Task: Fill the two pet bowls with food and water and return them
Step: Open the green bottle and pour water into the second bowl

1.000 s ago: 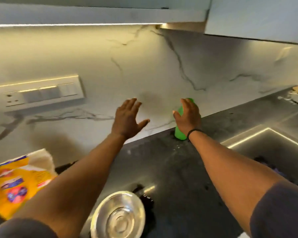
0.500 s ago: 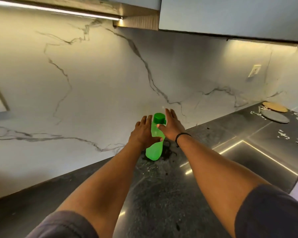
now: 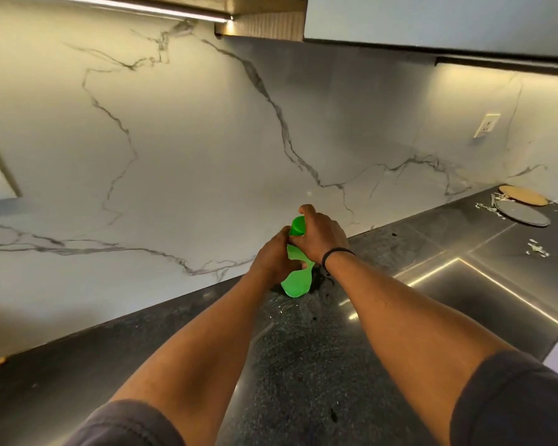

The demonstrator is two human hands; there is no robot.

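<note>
A bright green plastic bottle [image 3: 296, 281] stands on the dark stone counter [image 3: 310, 355] close to the marble backsplash. My left hand [image 3: 271, 259] is wrapped around the bottle's middle from the left. My right hand [image 3: 319, 235] is closed over its green cap [image 3: 297, 225] from the right and above. Both hands hide most of the bottle's upper half. No pet bowl is in view.
A steel sink [image 3: 484, 294] is set into the counter at the right. Beyond it lie a grey round disc [image 3: 521, 214] and a tan one [image 3: 522, 195] among white scraps. A wall socket [image 3: 487, 124] sits on the backsplash; cabinets hang overhead.
The view swung right, so the steel bowl and yellow bag left the frame. My left hand came over and closed on the bottle. My right hand moved up onto its cap.
</note>
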